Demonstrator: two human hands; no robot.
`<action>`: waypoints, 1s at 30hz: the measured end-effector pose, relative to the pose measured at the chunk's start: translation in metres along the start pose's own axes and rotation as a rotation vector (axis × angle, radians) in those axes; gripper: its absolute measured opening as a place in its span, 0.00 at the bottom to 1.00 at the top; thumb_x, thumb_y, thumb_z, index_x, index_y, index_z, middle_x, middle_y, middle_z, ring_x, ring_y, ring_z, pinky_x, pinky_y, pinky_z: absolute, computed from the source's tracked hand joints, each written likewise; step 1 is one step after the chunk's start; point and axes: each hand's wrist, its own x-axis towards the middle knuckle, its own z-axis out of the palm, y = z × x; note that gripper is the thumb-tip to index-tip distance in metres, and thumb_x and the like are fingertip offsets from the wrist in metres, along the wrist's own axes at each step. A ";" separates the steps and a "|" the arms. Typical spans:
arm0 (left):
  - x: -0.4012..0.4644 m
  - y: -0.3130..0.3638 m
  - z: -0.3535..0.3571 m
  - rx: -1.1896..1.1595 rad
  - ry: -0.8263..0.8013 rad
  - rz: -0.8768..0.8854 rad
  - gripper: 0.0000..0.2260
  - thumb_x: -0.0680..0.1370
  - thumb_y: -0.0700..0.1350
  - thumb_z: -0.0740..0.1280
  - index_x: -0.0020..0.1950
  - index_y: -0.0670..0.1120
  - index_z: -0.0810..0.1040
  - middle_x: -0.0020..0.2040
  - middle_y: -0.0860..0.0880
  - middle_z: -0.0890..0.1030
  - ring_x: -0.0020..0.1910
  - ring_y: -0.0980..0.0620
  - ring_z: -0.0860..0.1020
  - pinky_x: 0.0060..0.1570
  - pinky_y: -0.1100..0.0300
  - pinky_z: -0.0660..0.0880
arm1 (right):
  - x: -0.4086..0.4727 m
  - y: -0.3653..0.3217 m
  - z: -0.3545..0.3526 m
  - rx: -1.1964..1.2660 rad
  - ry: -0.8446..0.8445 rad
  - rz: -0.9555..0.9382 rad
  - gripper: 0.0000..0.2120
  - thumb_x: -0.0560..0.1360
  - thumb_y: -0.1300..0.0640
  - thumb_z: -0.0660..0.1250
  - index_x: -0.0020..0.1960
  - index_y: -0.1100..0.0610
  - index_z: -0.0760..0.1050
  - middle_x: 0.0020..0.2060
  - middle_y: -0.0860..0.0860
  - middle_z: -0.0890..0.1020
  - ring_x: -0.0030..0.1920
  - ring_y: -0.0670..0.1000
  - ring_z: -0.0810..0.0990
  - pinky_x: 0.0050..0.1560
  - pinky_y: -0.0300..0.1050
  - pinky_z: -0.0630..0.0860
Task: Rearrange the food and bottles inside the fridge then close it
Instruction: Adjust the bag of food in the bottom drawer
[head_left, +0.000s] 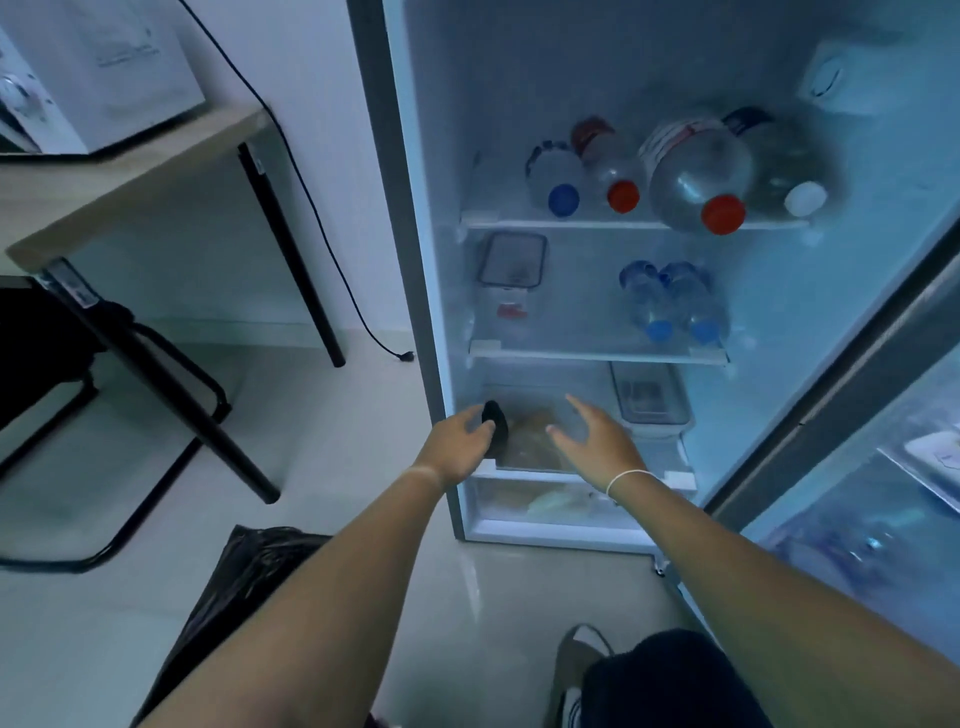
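Observation:
The fridge (431, 332) stands open in front of me. My left hand (457, 436) grips a small dark object (496, 423) at the front left of the lowest shelf. My right hand (597, 436) hovers beside it with fingers spread, over a clear container of yellowish food (535, 441). A lidded clear box (649, 400) sits to the right on the same shelf. Two small blue-capped bottles (675, 306) and another lidded box (511, 260) stand on the middle shelf. Several bottles lie on the top shelf, the largest being a red-capped bottle (696, 171).
The fridge door (857, 415) stands open at the right with items in its racks. A drawer (545, 504) holds food under the lowest shelf. A black bag (244, 571) lies on the floor at the left. A wooden table (104, 171) with black legs stands further left.

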 end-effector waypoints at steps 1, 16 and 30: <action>0.008 -0.005 0.004 -0.028 -0.004 -0.026 0.22 0.82 0.47 0.56 0.76 0.45 0.62 0.76 0.47 0.64 0.75 0.48 0.63 0.72 0.59 0.57 | 0.009 0.003 0.009 0.031 -0.016 0.022 0.29 0.76 0.48 0.63 0.74 0.51 0.59 0.74 0.51 0.65 0.73 0.53 0.65 0.72 0.49 0.63; 0.172 -0.072 0.091 -0.314 0.063 -0.322 0.20 0.80 0.42 0.55 0.73 0.45 0.66 0.70 0.42 0.71 0.68 0.41 0.68 0.67 0.55 0.63 | 0.158 0.080 0.133 0.472 -0.109 0.389 0.26 0.76 0.66 0.56 0.72 0.51 0.65 0.66 0.55 0.75 0.57 0.56 0.76 0.50 0.39 0.67; 0.225 -0.089 0.111 -0.549 0.146 -0.421 0.19 0.80 0.39 0.53 0.71 0.37 0.66 0.70 0.38 0.71 0.68 0.40 0.69 0.68 0.52 0.65 | 0.215 0.098 0.186 0.815 -0.053 0.541 0.18 0.75 0.55 0.60 0.64 0.53 0.75 0.60 0.56 0.80 0.57 0.56 0.78 0.66 0.56 0.72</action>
